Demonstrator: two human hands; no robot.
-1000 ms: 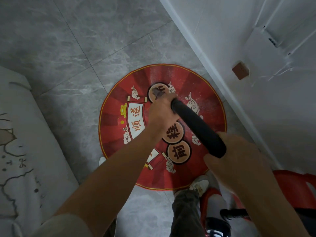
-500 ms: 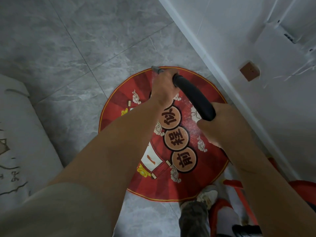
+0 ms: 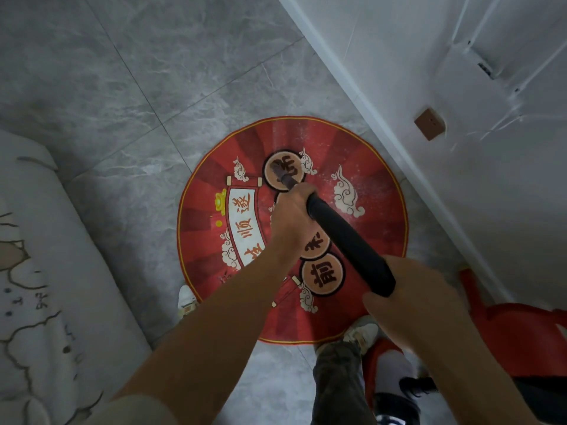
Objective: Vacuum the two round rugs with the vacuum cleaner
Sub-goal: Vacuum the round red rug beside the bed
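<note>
Because the nozzle [image 3: 279, 174] needs contact with the red round rug [image 3: 208, 240], the left hand [image 3: 291, 216] clasps the black vacuum wand [image 3: 346, 240] low, just behind the tip, probably to steer it. The right hand [image 3: 408, 299] grasps the upper end, likely supplying push. The rug lies beneath both hands.

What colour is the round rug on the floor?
The round rug is red, yellow-edged; head view.
</note>
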